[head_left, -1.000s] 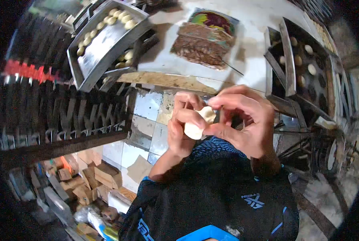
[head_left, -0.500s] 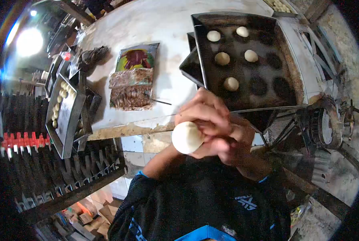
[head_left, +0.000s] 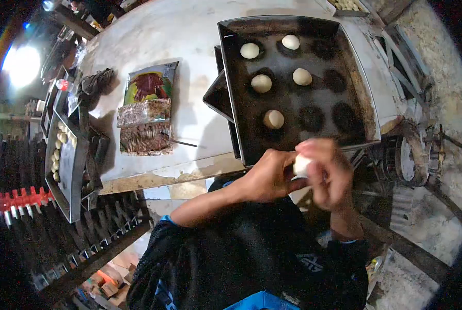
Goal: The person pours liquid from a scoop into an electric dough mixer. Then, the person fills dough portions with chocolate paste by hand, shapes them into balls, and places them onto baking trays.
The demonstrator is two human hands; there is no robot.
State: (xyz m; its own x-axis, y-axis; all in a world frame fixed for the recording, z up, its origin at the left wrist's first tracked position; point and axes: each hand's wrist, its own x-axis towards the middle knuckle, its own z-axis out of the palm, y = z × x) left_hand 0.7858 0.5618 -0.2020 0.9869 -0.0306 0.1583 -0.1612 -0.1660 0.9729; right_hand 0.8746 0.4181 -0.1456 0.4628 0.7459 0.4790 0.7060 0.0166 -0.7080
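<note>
A smooth white dough ball [head_left: 301,166] sits between my two hands, just in front of the large tray's near edge. My right hand [head_left: 330,173] curls around its right side, the fingers slightly blurred. Bent fingers of my left hand [head_left: 270,176] close against the ball's left side; their tips are partly hidden. Beyond the hands, a dark, deep metal baking tray [head_left: 326,98] holds several round dough balls, among them a near one [head_left: 273,119] and a far one [head_left: 291,42]. Dark round marks show on the tray floor.
Left on the white table [head_left: 189,36] lies an opened plastic packet [head_left: 147,108] of dark brown filling with a thin stick [head_left: 185,143] beside it. A tilted metal tray [head_left: 72,178] of small pale balls stands farther left. Another tray [head_left: 348,7] is at the top right.
Both hands and the dough ball have moved right, and the ball now sits between them instead of at their left side. The whole view has shifted, moving the table items leftward.
</note>
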